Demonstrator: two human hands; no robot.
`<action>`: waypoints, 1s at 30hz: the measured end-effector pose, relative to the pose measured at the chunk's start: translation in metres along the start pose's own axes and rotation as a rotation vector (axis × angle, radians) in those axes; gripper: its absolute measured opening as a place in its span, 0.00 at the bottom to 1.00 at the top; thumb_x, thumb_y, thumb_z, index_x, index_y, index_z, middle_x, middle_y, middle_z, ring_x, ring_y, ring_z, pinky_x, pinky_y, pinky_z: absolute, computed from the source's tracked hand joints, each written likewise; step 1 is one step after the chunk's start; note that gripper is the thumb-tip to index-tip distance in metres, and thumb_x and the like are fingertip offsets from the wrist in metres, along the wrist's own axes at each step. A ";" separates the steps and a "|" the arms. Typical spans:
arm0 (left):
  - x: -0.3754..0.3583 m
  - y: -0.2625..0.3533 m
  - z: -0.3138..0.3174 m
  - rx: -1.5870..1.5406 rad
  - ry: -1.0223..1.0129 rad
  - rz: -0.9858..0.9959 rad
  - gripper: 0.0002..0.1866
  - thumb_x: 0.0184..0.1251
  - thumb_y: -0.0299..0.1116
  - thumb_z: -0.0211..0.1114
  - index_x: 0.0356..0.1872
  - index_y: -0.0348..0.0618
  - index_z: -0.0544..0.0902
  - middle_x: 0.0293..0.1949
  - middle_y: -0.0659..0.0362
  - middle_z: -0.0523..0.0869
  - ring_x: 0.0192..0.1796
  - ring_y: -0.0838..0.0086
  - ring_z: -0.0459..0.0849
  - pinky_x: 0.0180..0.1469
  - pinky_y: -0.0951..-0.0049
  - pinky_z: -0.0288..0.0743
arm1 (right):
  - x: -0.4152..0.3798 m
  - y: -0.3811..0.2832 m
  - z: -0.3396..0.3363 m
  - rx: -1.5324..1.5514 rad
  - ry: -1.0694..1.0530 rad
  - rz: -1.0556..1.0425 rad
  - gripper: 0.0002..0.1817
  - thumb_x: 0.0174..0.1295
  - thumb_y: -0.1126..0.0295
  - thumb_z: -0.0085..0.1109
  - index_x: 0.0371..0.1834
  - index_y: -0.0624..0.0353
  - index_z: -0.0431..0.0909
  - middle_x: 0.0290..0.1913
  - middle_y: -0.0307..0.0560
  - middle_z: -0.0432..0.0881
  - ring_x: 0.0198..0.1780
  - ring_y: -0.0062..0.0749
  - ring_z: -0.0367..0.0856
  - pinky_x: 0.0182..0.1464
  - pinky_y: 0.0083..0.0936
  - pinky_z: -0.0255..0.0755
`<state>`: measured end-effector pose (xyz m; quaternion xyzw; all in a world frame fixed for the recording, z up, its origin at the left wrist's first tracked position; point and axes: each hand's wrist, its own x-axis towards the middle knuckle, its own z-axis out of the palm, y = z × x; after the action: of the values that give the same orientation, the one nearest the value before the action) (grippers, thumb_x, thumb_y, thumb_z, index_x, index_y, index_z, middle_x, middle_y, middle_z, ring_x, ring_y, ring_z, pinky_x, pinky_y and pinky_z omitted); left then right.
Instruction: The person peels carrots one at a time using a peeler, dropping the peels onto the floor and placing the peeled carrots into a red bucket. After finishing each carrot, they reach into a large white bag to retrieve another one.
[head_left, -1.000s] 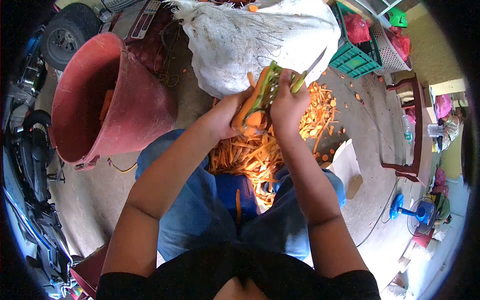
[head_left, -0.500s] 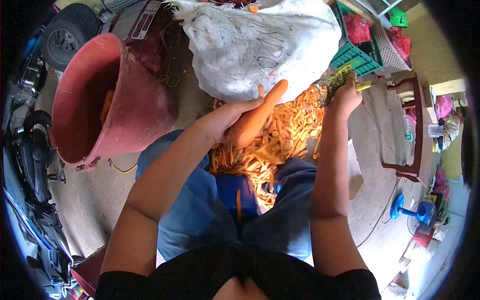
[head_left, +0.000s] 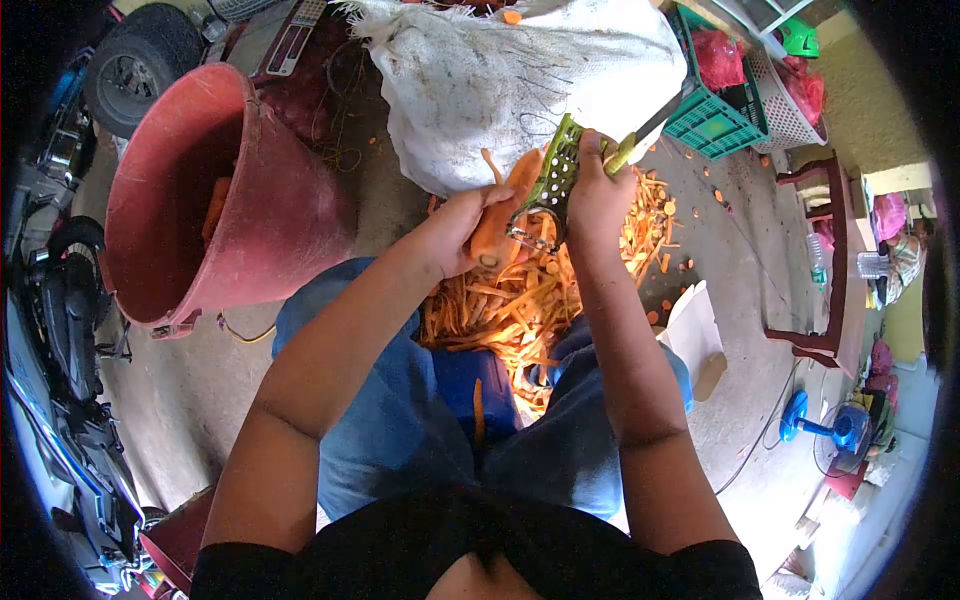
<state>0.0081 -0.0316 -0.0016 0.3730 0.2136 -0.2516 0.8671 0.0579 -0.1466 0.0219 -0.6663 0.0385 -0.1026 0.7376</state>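
Carrot sits gripped in my left hand, green peeler clasped in my right hand; should the carrot twist, the peeler could skid into my left hand.

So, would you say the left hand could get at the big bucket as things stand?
Probably yes: nothing seems to block the left hand from the big bucket, though that hand is occupied holding a carrot.
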 end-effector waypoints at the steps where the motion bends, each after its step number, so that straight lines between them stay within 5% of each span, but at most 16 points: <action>1: 0.005 -0.002 -0.005 -0.002 -0.002 0.000 0.16 0.59 0.42 0.47 0.41 0.41 0.70 0.31 0.58 0.77 0.30 0.71 0.77 0.32 0.70 0.75 | -0.001 0.000 0.000 -0.002 0.000 -0.001 0.11 0.57 0.69 0.47 0.28 0.68 0.71 0.19 0.38 0.71 0.20 0.15 0.65 0.23 0.15 0.60; 4: 0.014 -0.003 -0.014 0.012 -0.035 0.037 0.16 0.60 0.39 0.44 0.42 0.40 0.70 0.35 0.55 0.77 0.36 0.69 0.78 0.36 0.70 0.75 | -0.008 0.006 0.004 0.007 -0.065 0.069 0.11 0.57 0.68 0.47 0.27 0.68 0.71 0.18 0.39 0.71 0.20 0.17 0.66 0.23 0.16 0.61; 6: 0.015 -0.008 -0.010 -0.263 -0.221 0.050 0.16 0.61 0.37 0.41 0.43 0.37 0.69 0.38 0.53 0.77 0.40 0.68 0.77 0.41 0.67 0.73 | -0.017 0.010 0.009 -0.038 -0.074 0.014 0.11 0.57 0.69 0.47 0.27 0.67 0.71 0.18 0.40 0.71 0.20 0.18 0.66 0.24 0.17 0.62; 12: 0.008 -0.014 -0.002 -0.393 -0.283 0.057 0.15 0.62 0.37 0.41 0.42 0.39 0.70 0.36 0.54 0.77 0.38 0.68 0.78 0.42 0.69 0.73 | -0.022 0.002 0.008 -0.114 -0.125 0.035 0.11 0.58 0.68 0.46 0.30 0.67 0.71 0.21 0.38 0.72 0.23 0.16 0.66 0.26 0.15 0.62; 16: 0.007 -0.019 -0.002 -0.365 -0.268 0.102 0.15 0.62 0.37 0.42 0.42 0.38 0.70 0.37 0.53 0.77 0.39 0.67 0.77 0.43 0.68 0.72 | -0.027 -0.001 0.010 -0.196 -0.081 -0.073 0.11 0.58 0.68 0.46 0.29 0.68 0.71 0.20 0.40 0.72 0.22 0.17 0.66 0.25 0.16 0.62; 19: 0.008 -0.018 0.003 -0.318 -0.067 0.058 0.15 0.61 0.36 0.43 0.44 0.38 0.69 0.40 0.54 0.77 0.42 0.69 0.76 0.47 0.68 0.70 | -0.018 0.008 0.009 -0.261 -0.030 -0.127 0.11 0.57 0.69 0.46 0.27 0.68 0.71 0.18 0.45 0.72 0.21 0.22 0.68 0.25 0.20 0.63; 21: 0.014 -0.016 -0.002 -0.364 -0.204 0.114 0.15 0.62 0.37 0.44 0.43 0.38 0.70 0.39 0.55 0.77 0.42 0.70 0.76 0.45 0.69 0.71 | -0.014 0.008 0.006 -0.269 0.003 -0.124 0.10 0.56 0.70 0.46 0.26 0.68 0.70 0.18 0.49 0.73 0.20 0.27 0.70 0.26 0.24 0.65; 25: 0.014 -0.010 -0.003 -0.241 -0.152 0.176 0.16 0.62 0.40 0.44 0.42 0.39 0.70 0.37 0.57 0.77 0.37 0.72 0.77 0.41 0.72 0.72 | -0.009 0.012 0.003 -0.301 -0.005 -0.069 0.10 0.56 0.70 0.46 0.27 0.68 0.71 0.19 0.51 0.73 0.21 0.31 0.71 0.26 0.26 0.65; 27: 0.009 -0.007 -0.004 0.141 -0.094 0.135 0.17 0.62 0.43 0.45 0.41 0.39 0.70 0.32 0.59 0.78 0.31 0.74 0.77 0.35 0.74 0.74 | -0.004 0.015 0.000 -0.430 0.061 -0.188 0.09 0.55 0.71 0.46 0.27 0.68 0.71 0.18 0.51 0.73 0.21 0.33 0.71 0.26 0.26 0.65; 28: 0.004 -0.010 -0.003 0.141 -0.094 0.135 0.17 0.62 0.43 0.45 0.41 0.39 0.70 0.32 0.59 0.78 0.31 0.74 0.77 0.35 0.74 0.74 | 0.010 0.025 -0.007 -0.453 0.132 -0.206 0.13 0.55 0.67 0.48 0.25 0.69 0.73 0.15 0.45 0.70 0.18 0.23 0.64 0.22 0.23 0.60; 30: -0.009 -0.018 0.000 0.217 -0.090 0.059 0.18 0.61 0.45 0.44 0.39 0.39 0.70 0.27 0.59 0.77 0.25 0.75 0.77 0.28 0.76 0.73 | 0.035 0.024 -0.025 -0.512 0.276 -0.237 0.14 0.55 0.66 0.48 0.23 0.68 0.73 0.15 0.46 0.71 0.17 0.25 0.66 0.21 0.25 0.61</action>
<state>-0.0096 -0.0402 -0.0067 0.4593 0.1347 -0.2642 0.8373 0.0899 -0.1763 -0.0016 -0.8099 0.0850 -0.2641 0.5167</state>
